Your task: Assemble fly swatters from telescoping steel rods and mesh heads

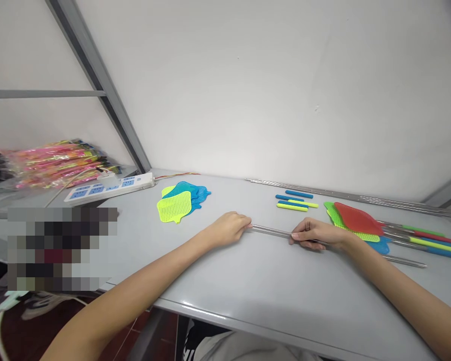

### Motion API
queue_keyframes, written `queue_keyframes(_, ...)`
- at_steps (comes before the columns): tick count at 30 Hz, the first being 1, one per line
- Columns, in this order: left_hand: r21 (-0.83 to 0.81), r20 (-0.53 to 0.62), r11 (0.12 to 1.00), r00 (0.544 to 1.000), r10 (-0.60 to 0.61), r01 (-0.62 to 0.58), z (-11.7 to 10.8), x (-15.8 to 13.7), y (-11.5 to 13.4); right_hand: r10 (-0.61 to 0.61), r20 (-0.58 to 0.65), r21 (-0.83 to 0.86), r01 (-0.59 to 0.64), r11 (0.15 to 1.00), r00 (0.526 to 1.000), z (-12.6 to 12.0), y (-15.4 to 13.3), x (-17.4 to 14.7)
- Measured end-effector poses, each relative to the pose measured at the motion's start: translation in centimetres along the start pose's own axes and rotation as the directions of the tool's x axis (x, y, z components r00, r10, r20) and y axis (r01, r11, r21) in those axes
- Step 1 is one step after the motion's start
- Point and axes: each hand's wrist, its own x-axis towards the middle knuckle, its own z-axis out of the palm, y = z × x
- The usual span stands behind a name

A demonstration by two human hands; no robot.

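Observation:
A thin metal rod [271, 230] runs left to right above the grey table. Around its left end my left hand [230, 228] is closed, hiding that end. My right hand [311, 234] pinches the rod further along, and it passes under the right forearm to a bare right end. To the left of my left hand lie loose yellow [174, 206] and blue fly swatter heads [186, 191]. Blue and yellow handle sleeves [292, 206] rest behind my right hand. Beside the right forearm is a pile of fly swatters with red [359, 219], green, yellow and blue heads.
Several long metal rods [346, 194] lie along the wall. A white power strip [110, 188] with a plug sits at the left of the table [225, 281]. Clear bags of colourful goods [67, 163] lie beyond it. A blurred-out patch covers the lower left.

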Motion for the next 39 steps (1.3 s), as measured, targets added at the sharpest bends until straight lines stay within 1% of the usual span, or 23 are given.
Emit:
queue_keyframes(4, -0.074, 0.023, 0.997, 1.000, 0.012, -0.010, -0.7, 0.1, -0.7, -0.012, -0.012, 0.025, 0.012, 1.000, 1.000, 0.1, 0.1, 0.2)
queue_keyframes(9, -0.153, 0.098, 0.986, 0.994, -0.051, 0.065, -1.6, -0.1, -1.8, -0.006, -0.033, 0.054, 0.008, 0.999, 0.999, 0.2, 0.0, 0.3)
queue_keyframes(13, -0.177, 0.096, 0.975, 0.988, -0.119, 0.135, -1.8, -0.2, -2.4, -0.007, -0.038, 0.052, 0.009, 0.999, 0.999, 0.1, 0.0, 0.2)
queue_keyframes(15, -0.221, 0.098, 0.964, 0.987, -0.128, 0.147, -1.6, -0.2, -2.3, -0.010, -0.030, 0.037, 0.011, 0.999, 1.000, 0.1, 0.0, 0.2)
queue_keyframes(19, -0.307, 0.056, 0.944, 0.993, -0.106, 0.118, -0.8, -0.2, -1.7, -0.011, -0.035, 0.021, 0.012, 1.000, 0.999, 0.3, 0.1, 0.1)
queue_keyframes(26, -0.425, -0.013, 0.899, 0.993, -0.119, 0.102, 0.4, 0.1, -0.8, -0.049, -0.083, -0.014, 0.048, 0.999, 0.995, 0.7, 0.2, -0.3)
queue_keyframes(30, -0.428, -0.026, 0.897, 0.990, -0.140, 0.115, 0.8, 0.2, -0.2, -0.048, -0.078, -0.023, 0.046, 0.999, 0.996, 0.9, -0.2, -0.6)
queue_keyframes(39, -0.345, -0.016, 0.930, 0.990, -0.142, 0.128, 1.2, 0.0, 0.8, -0.040, -0.055, 0.004, 0.041, 0.999, 0.998, 1.4, 0.3, -0.5)
